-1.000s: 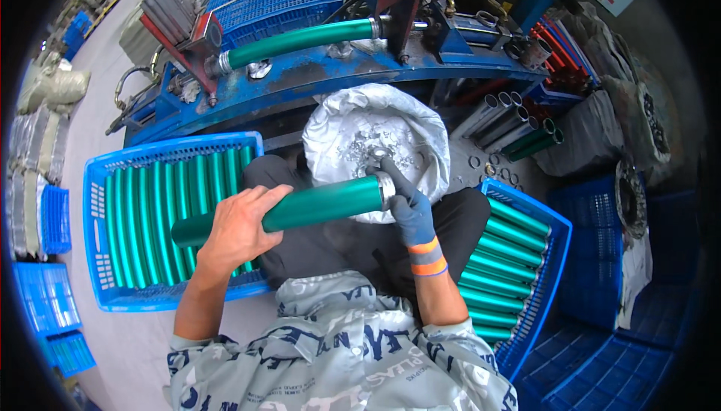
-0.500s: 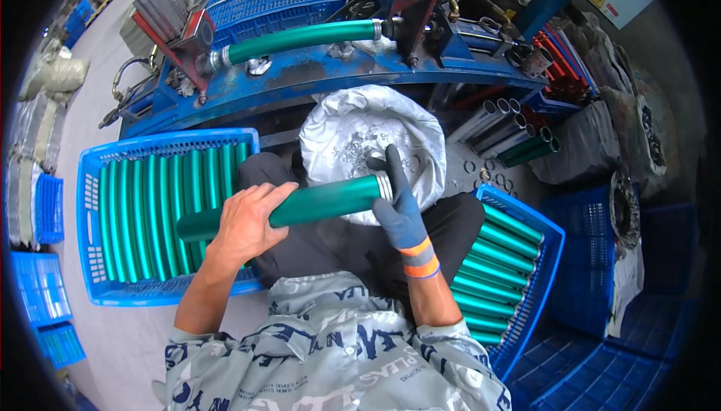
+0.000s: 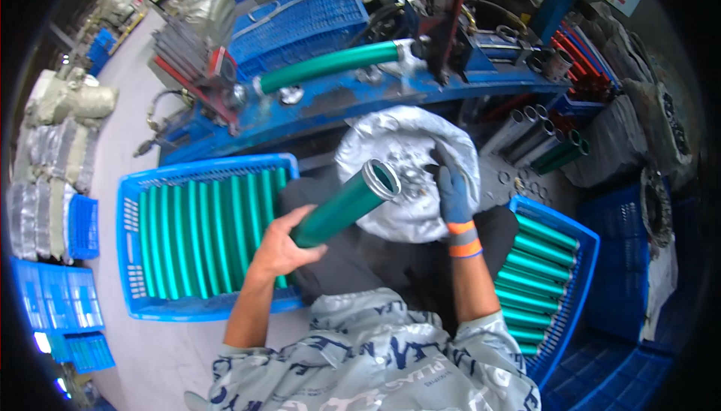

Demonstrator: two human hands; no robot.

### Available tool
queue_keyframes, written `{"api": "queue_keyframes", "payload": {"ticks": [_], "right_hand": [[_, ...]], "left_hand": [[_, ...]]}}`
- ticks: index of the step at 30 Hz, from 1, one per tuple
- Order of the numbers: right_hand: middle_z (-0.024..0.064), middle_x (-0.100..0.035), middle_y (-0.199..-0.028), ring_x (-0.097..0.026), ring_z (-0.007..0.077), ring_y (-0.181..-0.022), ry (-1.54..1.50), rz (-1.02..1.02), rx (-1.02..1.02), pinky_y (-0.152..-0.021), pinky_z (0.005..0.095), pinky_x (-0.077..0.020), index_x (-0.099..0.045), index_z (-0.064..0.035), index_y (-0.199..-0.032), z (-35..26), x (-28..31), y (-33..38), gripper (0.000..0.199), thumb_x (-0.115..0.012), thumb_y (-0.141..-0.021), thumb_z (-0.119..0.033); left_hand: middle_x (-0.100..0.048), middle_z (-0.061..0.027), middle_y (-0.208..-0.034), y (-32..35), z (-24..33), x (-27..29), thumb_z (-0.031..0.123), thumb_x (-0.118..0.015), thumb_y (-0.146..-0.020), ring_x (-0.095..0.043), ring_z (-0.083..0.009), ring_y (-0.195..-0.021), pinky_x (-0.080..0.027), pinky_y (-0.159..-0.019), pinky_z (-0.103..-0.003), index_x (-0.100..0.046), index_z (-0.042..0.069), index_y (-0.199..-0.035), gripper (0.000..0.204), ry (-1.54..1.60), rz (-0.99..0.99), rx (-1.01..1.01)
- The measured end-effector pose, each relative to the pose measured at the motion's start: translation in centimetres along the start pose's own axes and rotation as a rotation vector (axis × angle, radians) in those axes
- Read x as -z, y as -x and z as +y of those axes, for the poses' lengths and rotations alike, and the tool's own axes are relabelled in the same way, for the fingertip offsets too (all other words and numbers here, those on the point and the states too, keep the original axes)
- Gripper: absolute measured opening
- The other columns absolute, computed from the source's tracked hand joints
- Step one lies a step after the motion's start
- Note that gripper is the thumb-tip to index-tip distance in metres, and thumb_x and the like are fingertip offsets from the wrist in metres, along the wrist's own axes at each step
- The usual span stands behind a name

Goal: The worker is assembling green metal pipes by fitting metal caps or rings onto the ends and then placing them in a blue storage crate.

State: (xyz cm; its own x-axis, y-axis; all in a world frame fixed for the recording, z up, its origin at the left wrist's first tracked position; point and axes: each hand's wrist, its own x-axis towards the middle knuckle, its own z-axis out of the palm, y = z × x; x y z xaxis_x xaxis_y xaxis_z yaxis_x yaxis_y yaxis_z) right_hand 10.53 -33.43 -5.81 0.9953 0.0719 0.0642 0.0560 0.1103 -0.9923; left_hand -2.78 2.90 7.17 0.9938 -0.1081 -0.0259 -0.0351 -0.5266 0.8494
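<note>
My left hand (image 3: 285, 244) is wrapped around the lower part of a green metal tube (image 3: 342, 212). The tube slants up to the right, its open end with a silver rim turned toward me. At the right inner side of a white sack (image 3: 349, 152), my right hand (image 3: 453, 197) wears a blue-grey glove with an orange cuff. Its fingers look stretched out, somewhat blurred, and no object shows in them. Small silvery metal pieces (image 3: 411, 186) lie inside the sack, which stands between my knees.
A blue crate (image 3: 210, 312) of green tubes stands at left, another blue crate (image 3: 589, 261) of tubes at right. Ahead, a blue machine bench (image 3: 323, 99) carries a clamped green tube (image 3: 330, 66). Rings (image 3: 520, 184) and upright tubes (image 3: 518, 129) sit on the floor at right.
My right hand has left the tube's end and moved over the sack's right side. My left hand has swung the tube so its open end points up toward me. The view has shifted.
</note>
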Motion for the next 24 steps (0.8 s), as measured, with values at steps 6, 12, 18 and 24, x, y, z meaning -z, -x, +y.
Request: {"api": "queue_keyframes", "payload": {"ticks": [6,12,18,24], "right_hand": [[0.0247,-0.070,-0.145,-0.069,0.0413,-0.132,1.303,-0.038,0.071,-0.111,0.0561,-0.0534,-0.079,-0.0081,-0.132,12.3,3.1,-2.1,0.044,-0.064,-0.103,-0.037],[0.0154,-0.075,-0.139,-0.078,0.0402,-0.107,1.279,-0.092,-0.034,-0.104,0.0563,-0.0572,-0.086,-0.0193,-0.116,17.0,4.6,-3.5,0.033,-0.073,-0.094,-0.041],[0.0222,-0.077,-0.114,-0.075,0.0448,-0.105,1.079,0.084,-0.037,-0.093,0.0548,-0.0597,-0.079,-0.0106,-0.114,16.9,3.9,-3.6,0.025,-0.072,-0.098,-0.028],[0.0190,-0.078,-0.119,-0.075,0.0457,-0.108,1.213,0.126,0.141,-0.096,0.0558,-0.0599,-0.078,-0.0157,-0.125,18.6,4.6,-1.9,0.030,-0.072,-0.098,-0.027]], "left_hand": [[-0.077,-0.0127,-0.113,-0.3,0.2,1.6,0.006,-0.097,-0.068,-0.076,-0.0228,-0.104,-0.062,-0.097,-0.044,-0.071,0.000,-0.128,0.066,0.632,-0.279,0.217],[-0.077,-0.0159,-0.110,-0.5,0.3,1.2,0.011,-0.095,-0.068,-0.075,-0.0269,-0.099,-0.061,-0.091,-0.045,-0.063,0.000,-0.145,0.085,0.731,-0.372,0.157],[-0.073,-0.0164,-0.115,-0.7,0.1,1.2,0.040,-0.087,-0.096,-0.074,-0.0308,-0.112,-0.064,-0.094,-0.048,-0.058,0.000,-0.151,0.074,1.214,0.231,-0.048],[-0.074,-0.0154,-0.127,-1.0,-0.1,-2.2,0.048,-0.066,-0.114,-0.071,-0.0325,-0.124,-0.057,-0.112,-0.049,-0.070,0.001,-0.131,0.050,1.406,0.475,0.086]]}}
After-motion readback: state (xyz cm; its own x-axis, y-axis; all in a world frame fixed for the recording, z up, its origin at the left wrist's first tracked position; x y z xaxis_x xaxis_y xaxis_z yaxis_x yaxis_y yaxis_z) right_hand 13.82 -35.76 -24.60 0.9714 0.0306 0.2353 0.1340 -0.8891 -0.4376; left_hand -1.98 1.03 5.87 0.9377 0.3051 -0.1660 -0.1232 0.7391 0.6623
